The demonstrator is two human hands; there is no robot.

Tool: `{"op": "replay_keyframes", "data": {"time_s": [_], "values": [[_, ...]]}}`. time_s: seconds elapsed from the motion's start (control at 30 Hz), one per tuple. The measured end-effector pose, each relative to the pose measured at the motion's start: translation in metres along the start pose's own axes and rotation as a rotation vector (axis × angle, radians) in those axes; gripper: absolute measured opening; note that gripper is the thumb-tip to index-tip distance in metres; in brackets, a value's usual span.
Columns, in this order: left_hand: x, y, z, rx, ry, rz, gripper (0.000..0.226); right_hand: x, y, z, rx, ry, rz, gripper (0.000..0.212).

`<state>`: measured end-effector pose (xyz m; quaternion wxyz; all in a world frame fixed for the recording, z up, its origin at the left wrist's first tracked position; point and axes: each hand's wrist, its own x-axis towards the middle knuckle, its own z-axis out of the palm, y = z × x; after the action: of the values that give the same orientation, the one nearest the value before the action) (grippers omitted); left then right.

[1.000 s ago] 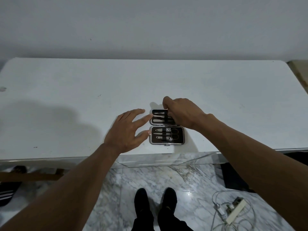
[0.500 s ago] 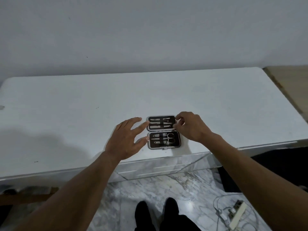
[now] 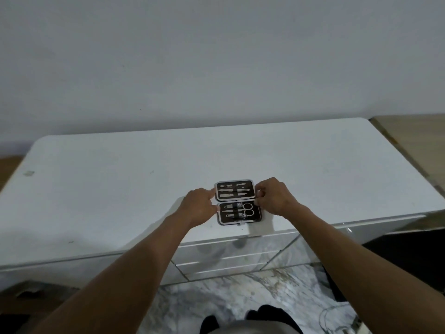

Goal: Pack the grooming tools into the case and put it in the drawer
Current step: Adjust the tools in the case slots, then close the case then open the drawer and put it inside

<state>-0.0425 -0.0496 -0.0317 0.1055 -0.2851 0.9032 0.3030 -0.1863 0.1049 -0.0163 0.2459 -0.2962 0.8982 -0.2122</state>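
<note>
Mid-frame on the tabletop, the open case holds tools in both halves; left hand and right hand pinch its sides.

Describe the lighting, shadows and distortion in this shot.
Head view: dim, even light, no harsh glare; faint shadows on the table beside the case, left hand and right hand; wide-angle lens bows the table's far edge; drawer fronts reflect the marble floor.
</note>
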Motion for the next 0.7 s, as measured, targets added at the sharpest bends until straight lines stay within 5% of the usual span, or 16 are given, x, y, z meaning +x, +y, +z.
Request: {"op": "replay_keyframes", "data": {"time_s": [0.23, 0.37, 0.7], "values": [[0.001, 0.011, 0.003, -0.152, 0.057, -0.165, 0.054, -0.002, -0.003, 0.001, 0.068, -0.014, 0.017, 0.035], [0.005, 0.017, 0.008, -0.264, 0.105, -0.249, 0.059, 0.0, 0.008, 0.002, 0.114, -0.051, 0.034, 0.004], [0.01, 0.011, 0.018, -0.645, 0.199, -0.363, 0.058, -0.003, 0.013, 0.004, 0.246, -0.014, 0.012, 0.02]]}}
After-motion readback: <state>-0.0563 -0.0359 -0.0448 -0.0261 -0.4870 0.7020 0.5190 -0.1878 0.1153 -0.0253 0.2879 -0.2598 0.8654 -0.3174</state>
